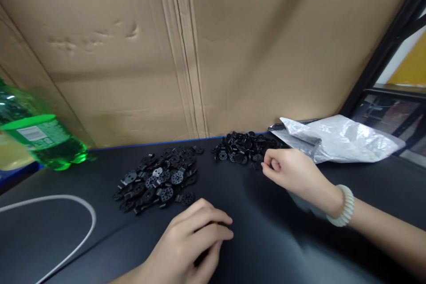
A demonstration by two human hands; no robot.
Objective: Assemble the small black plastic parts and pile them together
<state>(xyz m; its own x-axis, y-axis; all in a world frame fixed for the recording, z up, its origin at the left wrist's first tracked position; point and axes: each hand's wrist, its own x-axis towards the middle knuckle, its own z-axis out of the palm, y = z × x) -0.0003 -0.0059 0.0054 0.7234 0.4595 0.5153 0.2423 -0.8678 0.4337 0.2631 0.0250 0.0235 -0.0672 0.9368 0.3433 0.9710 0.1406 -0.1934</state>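
Two heaps of small black plastic parts with round, perforated discs lie on the dark table. The larger heap [163, 178] is at centre left, the smaller heap [242, 145] farther back near the cardboard. My left hand [191, 244] hovers low in front of the larger heap, its fingers loosely bent and apart, with nothing seen in them. At the right edge of the smaller heap is my right hand [291, 171], thumb and forefinger pinched together. Whatever lies between those fingertips is hidden or too small to make out. A pale beaded bracelet [344, 206] circles the right wrist.
Behind the table stands a cardboard sheet [133, 62]. A green bottle [43, 131] leans at the left, and a white cable [89, 211] curves across the left front. On the right, a silvery-white plastic bag [346, 140] lies beside a black metal frame [379, 57].
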